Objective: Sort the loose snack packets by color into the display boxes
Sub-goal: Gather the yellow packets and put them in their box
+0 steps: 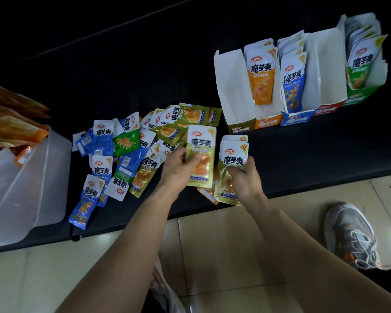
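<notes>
Counter: I look down on a long black counter that carries everything; pale floor tiles lie below its front edge.
Bin: a translucent plastic bin sits at the far left of the counter, with orange-brown packets sticking out of its top.
Display boxes: a row of five white-walled cardboard display boxes stands at the right. I see an olive-fronted box holding nothing visible, an orange-fronted box with orange packets upright, a blue-fronted box with blue packets upright, a red-fronted box with nothing visible in it, and a green-fronted box with green packets upright.
Loose pile: the loose snack packets, blue, green, olive and orange, lie scattered and overlapping on the counter between the bin and the boxes.
Shoes: one grey sneaker rests on the tiles at right; another shows partly at the bottom edge.
Left hand: my left hand pinches one olive-green packet by its left edge, thumb on its face, held upright just over the pile's right edge.
Right hand: my right hand is closed around a small stack of olive-green packets, just right of the single packet and in front of the olive-fronted box.
</notes>
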